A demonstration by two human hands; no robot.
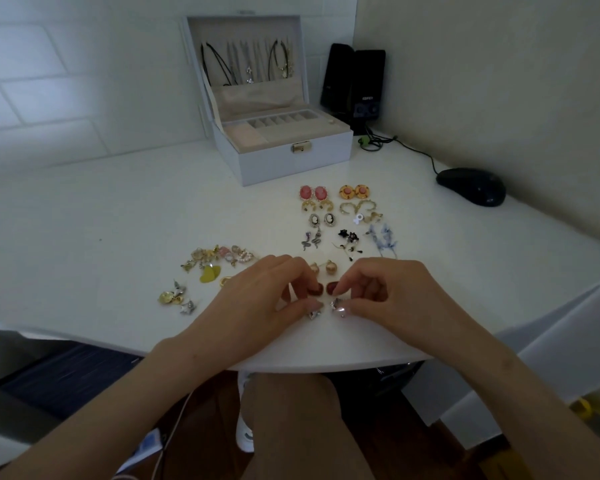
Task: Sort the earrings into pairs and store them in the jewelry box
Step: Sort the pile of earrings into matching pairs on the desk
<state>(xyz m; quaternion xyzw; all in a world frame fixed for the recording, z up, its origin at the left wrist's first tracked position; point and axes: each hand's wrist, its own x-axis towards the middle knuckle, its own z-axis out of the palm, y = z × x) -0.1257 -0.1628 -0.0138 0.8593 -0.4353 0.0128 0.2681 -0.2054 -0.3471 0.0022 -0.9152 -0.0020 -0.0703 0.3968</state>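
An open white jewelry box (291,157) stands at the back of the white table (118,220), necklaces hanging in its lid. In front of it several earring pairs lie in rows, among them pink cameos (313,192) and orange rounds (354,191). A loose heap of unsorted earrings (219,259) lies to the left. My left hand (257,299) pinches a small silver earring (314,314) against the table. My right hand (392,292) pinches a matching silver earring (337,304) beside it. Two dark red earrings (323,289) and two gold balls (323,268) sit just behind my fingers.
A black mouse (471,185) with its cable lies at the right. Two black speakers (354,81) stand behind the box in the corner. A few gold and silver earrings (175,297) lie near the table's front left edge. My knee shows below the table edge.
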